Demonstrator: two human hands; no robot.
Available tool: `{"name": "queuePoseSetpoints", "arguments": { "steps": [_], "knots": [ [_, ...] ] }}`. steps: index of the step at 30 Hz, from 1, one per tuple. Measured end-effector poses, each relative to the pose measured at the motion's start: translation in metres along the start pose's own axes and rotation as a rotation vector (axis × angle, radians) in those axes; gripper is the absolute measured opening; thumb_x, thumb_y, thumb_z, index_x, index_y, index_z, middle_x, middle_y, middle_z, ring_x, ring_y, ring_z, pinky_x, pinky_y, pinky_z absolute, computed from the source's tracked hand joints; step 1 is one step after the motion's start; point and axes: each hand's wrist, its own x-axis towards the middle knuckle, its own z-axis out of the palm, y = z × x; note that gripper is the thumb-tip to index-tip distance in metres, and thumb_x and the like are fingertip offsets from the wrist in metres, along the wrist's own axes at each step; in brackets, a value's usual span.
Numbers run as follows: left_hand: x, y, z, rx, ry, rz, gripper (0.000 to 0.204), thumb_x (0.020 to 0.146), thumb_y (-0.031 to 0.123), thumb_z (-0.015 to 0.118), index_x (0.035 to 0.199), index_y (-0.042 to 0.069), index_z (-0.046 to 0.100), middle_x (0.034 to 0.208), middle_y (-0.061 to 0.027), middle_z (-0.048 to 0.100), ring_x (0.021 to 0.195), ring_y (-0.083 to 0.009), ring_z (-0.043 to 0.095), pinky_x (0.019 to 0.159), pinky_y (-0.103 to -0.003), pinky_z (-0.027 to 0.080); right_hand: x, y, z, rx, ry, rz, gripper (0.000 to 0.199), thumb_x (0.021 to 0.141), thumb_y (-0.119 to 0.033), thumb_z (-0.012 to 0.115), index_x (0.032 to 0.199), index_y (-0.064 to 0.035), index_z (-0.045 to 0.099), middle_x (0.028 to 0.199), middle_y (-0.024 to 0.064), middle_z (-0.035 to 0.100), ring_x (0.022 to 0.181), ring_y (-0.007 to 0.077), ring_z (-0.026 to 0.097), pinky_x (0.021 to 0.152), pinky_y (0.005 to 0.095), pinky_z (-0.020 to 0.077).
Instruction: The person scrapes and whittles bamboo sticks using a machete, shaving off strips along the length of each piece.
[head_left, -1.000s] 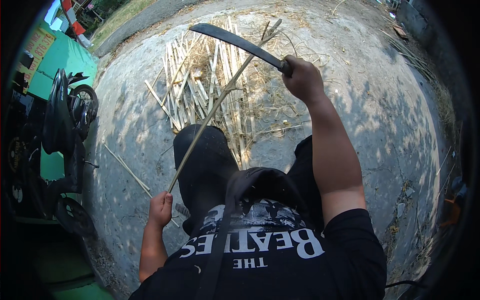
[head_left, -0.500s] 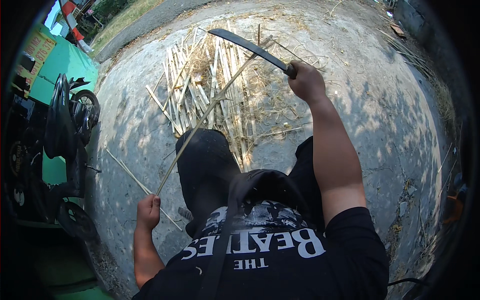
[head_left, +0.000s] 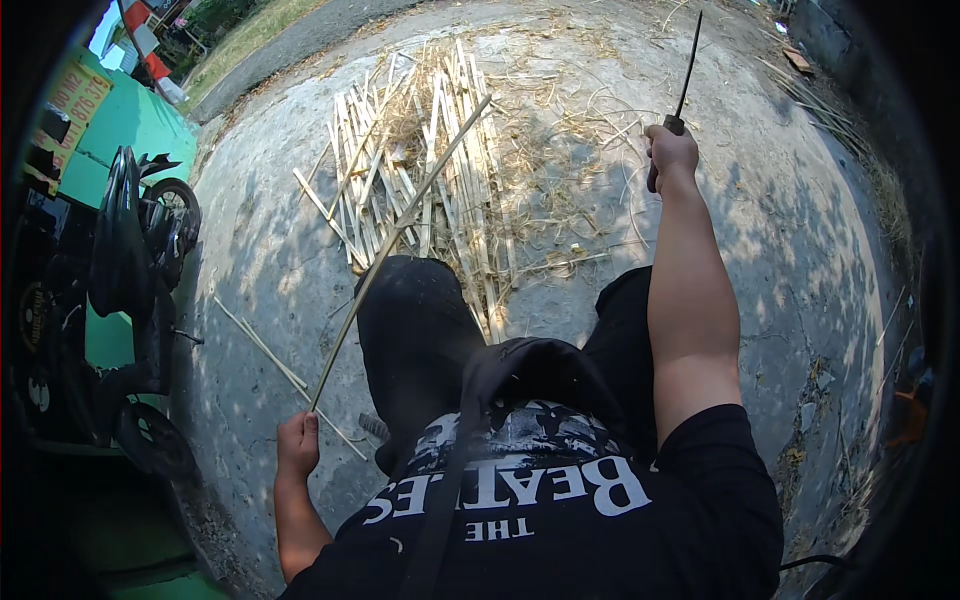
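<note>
My left hand [head_left: 298, 445], at the lower left, is closed around the near end of a long bamboo strip [head_left: 400, 225]. The strip slants up and to the right past my left knee, its far end over a pile of pale split bamboo strips [head_left: 375, 165]. Out to the right, my right hand [head_left: 674, 155] grips the handle of a machete [head_left: 690, 65]. Its dark blade points away from me, seen nearly edge-on and apart from the strip. Thin curled shavings [head_left: 565, 195] lie scattered between the pile and my right hand.
A dark motorbike [head_left: 130, 270] stands at the left by a green wall [head_left: 140, 120]. Two thin strips [head_left: 260, 340] lie on the concrete [head_left: 250, 250] near my left hand. More sticks [head_left: 820, 110] lie along the far right edge.
My right hand has swung outward to the right, carrying the machete off the bamboo strip and turning its blade edge-on. My left hand has drawn the strip slightly back toward me.
</note>
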Motion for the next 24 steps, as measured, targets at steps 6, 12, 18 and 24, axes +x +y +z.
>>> {"name": "queuePoseSetpoints", "arguments": {
  "steps": [6,12,18,24],
  "knots": [
    [0.029,0.029,0.021,-0.504,-0.288,-0.205,0.056,0.107,0.054,0.047,0.074,0.01,0.051,0.064,0.0066,0.043,0.057,-0.0085,0.039,0.053,-0.028,0.031,-0.04,-0.026,0.004,0.258,-0.178,-0.06,0.024,0.078,-0.016,0.075,0.098,-0.0032,0.068,0.076,0.0022,0.063,0.061,0.0141,0.058,0.059,0.0318,0.0469],
    [0.044,0.049,0.029,-0.579,-0.451,-0.231,0.055,0.106,0.056,0.048,0.075,0.011,0.051,0.066,0.0066,0.044,0.059,-0.0062,0.04,0.054,-0.025,0.031,-0.063,-0.03,0.011,0.02,-0.361,-0.492,0.026,0.081,-0.02,0.074,0.101,-0.004,0.071,0.08,0.0078,0.071,0.07,0.0207,0.067,0.068,0.0351,0.052],
    [0.047,0.052,0.04,-0.522,-0.348,-0.08,0.055,0.106,0.055,0.05,0.077,0.008,0.055,0.067,0.0052,0.045,0.063,-0.0064,0.04,0.056,-0.026,0.032,-0.096,-0.052,0.012,-0.169,-0.397,-0.875,0.01,0.087,-0.019,0.07,0.09,-0.0097,0.067,0.075,0.0154,0.069,0.072,0.0392,0.067,0.065,0.0467,0.0531],
    [0.053,0.054,0.03,-0.272,-0.137,0.042,0.057,0.108,0.051,0.048,0.079,0.002,0.054,0.072,0.0002,0.051,0.071,-0.0116,0.046,0.064,-0.03,0.04,-0.102,-0.056,0.016,-0.169,-0.3,-0.977,0.009,0.085,-0.013,0.069,0.086,-0.0067,0.063,0.07,0.0182,0.063,0.065,0.0406,0.063,0.06,0.0462,0.0498]
  ]
}}
